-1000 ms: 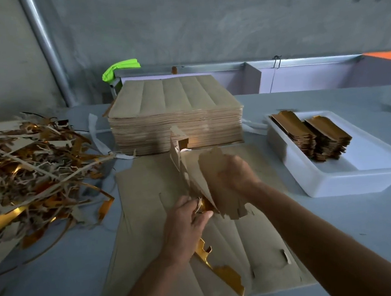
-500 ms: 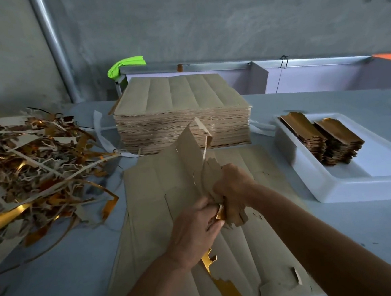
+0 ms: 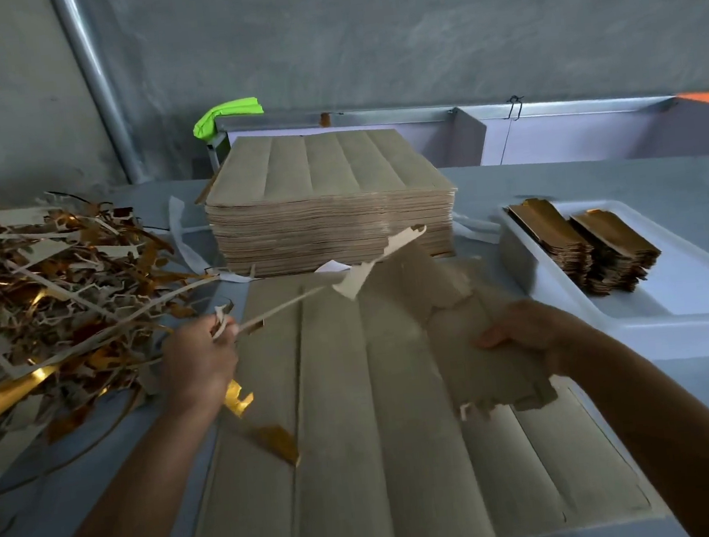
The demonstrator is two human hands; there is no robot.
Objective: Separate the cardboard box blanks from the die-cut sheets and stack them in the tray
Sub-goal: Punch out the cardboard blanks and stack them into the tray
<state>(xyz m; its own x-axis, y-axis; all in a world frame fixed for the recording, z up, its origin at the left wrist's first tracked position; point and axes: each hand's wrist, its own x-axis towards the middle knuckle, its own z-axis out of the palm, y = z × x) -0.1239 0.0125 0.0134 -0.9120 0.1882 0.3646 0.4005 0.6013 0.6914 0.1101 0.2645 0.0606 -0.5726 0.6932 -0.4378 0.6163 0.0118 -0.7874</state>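
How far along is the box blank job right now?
Early on. Done: two short stacks of blanks sit in the white tray. In hand: right hand holds a freed blank, left hand holds a waste strip. Left: the tall pile of die-cut sheets.

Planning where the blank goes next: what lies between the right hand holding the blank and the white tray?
In the head view, only bare blue-grey table lies between the right hand, gripping the cardboard blank, and the white tray.
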